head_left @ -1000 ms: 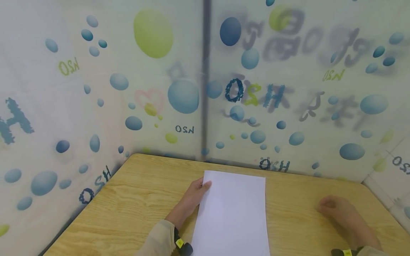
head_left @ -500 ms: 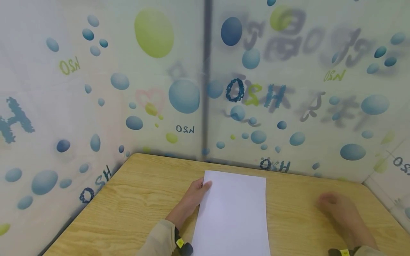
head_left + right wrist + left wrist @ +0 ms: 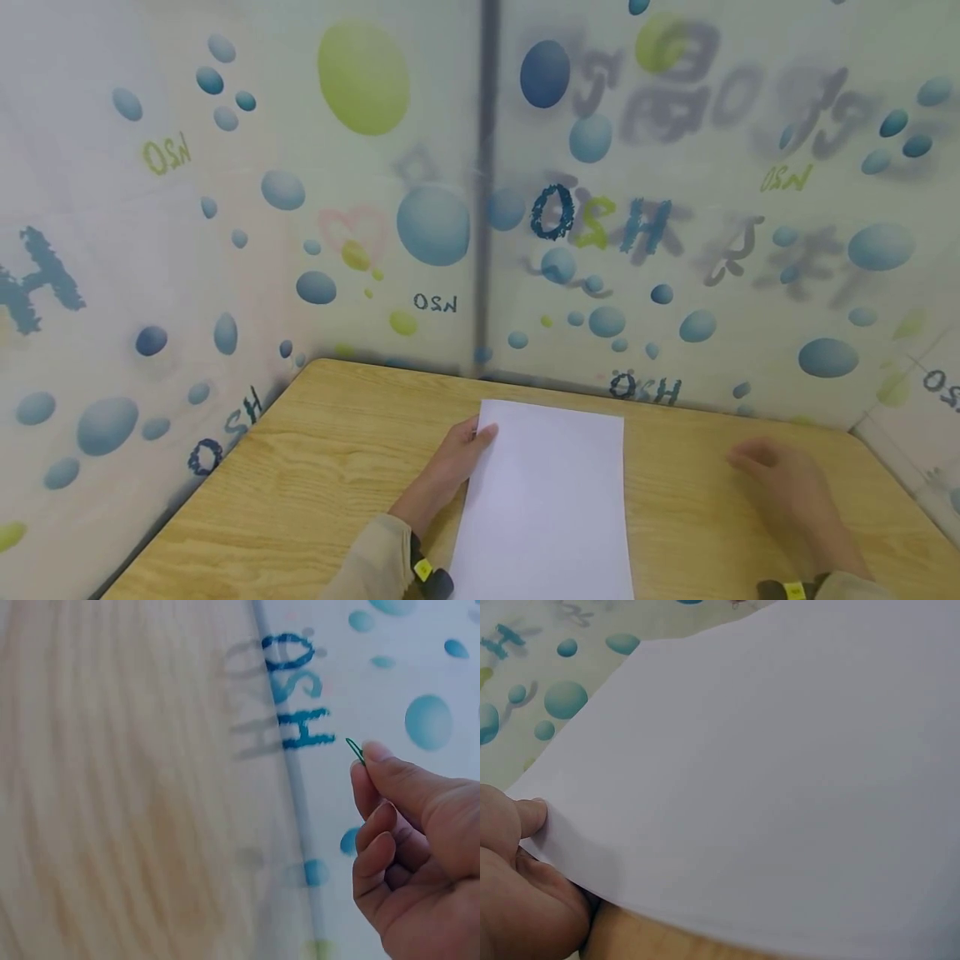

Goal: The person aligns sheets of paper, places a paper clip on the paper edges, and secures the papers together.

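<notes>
White paper [image 3: 551, 500] stands out in the middle of the head view, its lower end cut off by the frame. My left hand [image 3: 450, 462] grips its left edge near the far corner, thumb on top and fingers underneath. Up close in the left wrist view, the thumb [image 3: 531, 817] presses on the paper's face. My right hand [image 3: 787, 492] is off to the right, apart from the paper. Between thumb and index finger it pinches a small green paper clip [image 3: 355, 748], whose looped end sticks out; the other fingers are curled in.
A wooden table [image 3: 322, 467] with rounded corners lies beneath. Pale curtain-like walls [image 3: 420, 150] printed with blue and green drops and lettering rise behind and beside it. Each wrist wears a black strapped device [image 3: 431, 575] with a yellow tag.
My right hand has shifted a little to the left, towards the paper, and slightly away from me. The left hand and the paper have stayed in place.
</notes>
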Demonstrator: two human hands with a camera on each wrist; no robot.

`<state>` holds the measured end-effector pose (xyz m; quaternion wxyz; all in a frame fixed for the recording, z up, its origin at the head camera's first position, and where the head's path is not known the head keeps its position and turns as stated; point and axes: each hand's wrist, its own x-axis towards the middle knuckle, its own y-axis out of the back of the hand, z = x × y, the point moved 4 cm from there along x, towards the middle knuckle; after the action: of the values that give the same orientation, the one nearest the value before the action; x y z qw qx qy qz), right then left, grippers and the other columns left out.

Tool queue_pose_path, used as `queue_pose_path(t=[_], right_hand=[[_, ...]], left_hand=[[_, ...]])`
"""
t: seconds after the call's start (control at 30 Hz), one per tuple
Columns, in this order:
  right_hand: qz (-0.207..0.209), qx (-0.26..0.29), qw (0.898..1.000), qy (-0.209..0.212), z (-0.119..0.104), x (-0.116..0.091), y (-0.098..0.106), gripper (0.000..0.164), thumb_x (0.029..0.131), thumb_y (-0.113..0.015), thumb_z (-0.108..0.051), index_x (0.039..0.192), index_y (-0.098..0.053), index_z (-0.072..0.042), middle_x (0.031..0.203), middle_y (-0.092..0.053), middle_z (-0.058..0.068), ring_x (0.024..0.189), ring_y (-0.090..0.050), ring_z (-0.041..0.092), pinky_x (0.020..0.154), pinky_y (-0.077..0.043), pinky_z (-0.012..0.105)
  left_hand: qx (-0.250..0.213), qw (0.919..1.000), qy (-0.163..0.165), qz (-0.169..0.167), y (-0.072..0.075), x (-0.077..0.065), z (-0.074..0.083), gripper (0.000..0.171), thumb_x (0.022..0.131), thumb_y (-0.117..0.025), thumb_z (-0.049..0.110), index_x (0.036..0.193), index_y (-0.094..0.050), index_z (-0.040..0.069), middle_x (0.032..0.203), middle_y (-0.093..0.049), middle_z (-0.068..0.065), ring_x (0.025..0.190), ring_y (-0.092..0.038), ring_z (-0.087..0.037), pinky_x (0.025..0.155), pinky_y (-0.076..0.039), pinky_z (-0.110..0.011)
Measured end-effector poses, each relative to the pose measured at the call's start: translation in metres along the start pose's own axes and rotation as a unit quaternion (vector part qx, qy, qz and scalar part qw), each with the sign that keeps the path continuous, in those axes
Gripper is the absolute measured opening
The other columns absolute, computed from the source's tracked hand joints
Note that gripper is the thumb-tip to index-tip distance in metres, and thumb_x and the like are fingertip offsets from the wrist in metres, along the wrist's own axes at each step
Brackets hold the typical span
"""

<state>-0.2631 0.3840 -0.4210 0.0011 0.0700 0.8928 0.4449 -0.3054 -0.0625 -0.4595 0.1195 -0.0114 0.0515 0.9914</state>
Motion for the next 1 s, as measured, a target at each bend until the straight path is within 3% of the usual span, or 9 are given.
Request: queue_pose_path(t=[0.13,0.27,0.47,0.67,1.0], right_hand=[[0.02,-0.016,1.0,0.018,-0.013,0.0,-0.001,0.05,0.093,-0.06,-0.05,0.105,-0.068,-0.002,0.107,-0.067,0.018,0.1,-0.059,0.039,0.077,-0.047,0.05],[0.035,-0.016,0.999,0.025,-0.029,-0.003,-0.006,0.051,0.091,-0.061,-0.052,0.103,-0.072,-0.004,0.107,-0.068,0.018,0.101,-0.059,0.041,0.077,-0.047,0.051],[0.039,-0.001,0.998,0.039,-0.054,-0.003,-0.018,0.061,0.092,-0.055,-0.058,0.115,-0.069,-0.004,0.117,-0.065,0.021,0.11,-0.055,0.044,0.084,-0.045,0.056],[0.029,0.028,0.997,0.067,-0.082,-0.004,-0.026,0.049,0.097,-0.053,-0.049,0.122,-0.066,-0.009,0.123,-0.063,0.017,0.115,-0.053,0.042,0.088,-0.045,0.056],[0.036,0.037,0.995,0.089,-0.108,-0.004,-0.041,0.039,0.092,-0.062,-0.048,0.103,-0.071,-0.012,0.098,-0.07,0.004,0.095,-0.063,0.027,0.076,-0.051,0.043]], left_hand=[[-0.01,0.9999,0.004,-0.005,-0.003,-0.001,0.0,0.043,0.102,-0.048,0.035,0.136,-0.053,0.008,0.104,-0.064,-0.006,0.092,-0.06,-0.02,0.082,-0.049,-0.039],[-0.006,0.9999,0.005,-0.013,-0.007,-0.004,0.002,0.041,0.102,-0.048,0.036,0.134,-0.055,0.011,0.104,-0.064,-0.005,0.093,-0.06,-0.02,0.085,-0.047,-0.04],[-0.008,0.9998,-0.004,-0.019,-0.013,-0.007,0.004,0.038,0.103,-0.048,0.033,0.133,-0.056,0.01,0.103,-0.065,-0.005,0.093,-0.06,-0.02,0.086,-0.047,-0.04],[-0.003,1.0,-0.004,-0.007,-0.012,-0.006,0.004,0.038,0.102,-0.048,0.033,0.132,-0.057,0.01,0.102,-0.065,-0.004,0.092,-0.06,-0.019,0.085,-0.047,-0.04],[-0.003,0.9999,-0.007,-0.009,-0.014,-0.005,0.003,0.037,0.103,-0.047,0.033,0.132,-0.057,0.012,0.103,-0.065,-0.003,0.093,-0.059,-0.019,0.086,-0.046,-0.041]])
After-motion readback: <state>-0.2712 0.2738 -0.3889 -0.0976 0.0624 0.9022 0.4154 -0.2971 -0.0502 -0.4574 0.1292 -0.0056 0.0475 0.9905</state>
